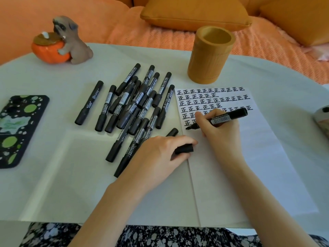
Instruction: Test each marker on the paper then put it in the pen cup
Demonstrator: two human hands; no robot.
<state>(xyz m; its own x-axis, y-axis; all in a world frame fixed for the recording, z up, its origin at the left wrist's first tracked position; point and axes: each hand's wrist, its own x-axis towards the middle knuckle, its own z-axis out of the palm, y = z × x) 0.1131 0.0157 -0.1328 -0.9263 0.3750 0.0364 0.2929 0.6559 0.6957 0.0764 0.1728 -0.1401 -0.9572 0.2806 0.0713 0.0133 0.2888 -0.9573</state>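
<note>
My right hand (219,128) clamped on uncapped marker (226,118), tip at paper (263,143) below inked rows; left hand (160,152) curled round cap (184,149); pen cup (211,56) upright behind paper; capped markers (133,104) heaped left on worktop (53,77)

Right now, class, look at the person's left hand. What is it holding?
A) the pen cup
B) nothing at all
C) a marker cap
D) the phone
C: the left hand grips a black marker cap near the paper's left edge, while the right hand holds the uncapped marker with its tip on the sheet.
</note>
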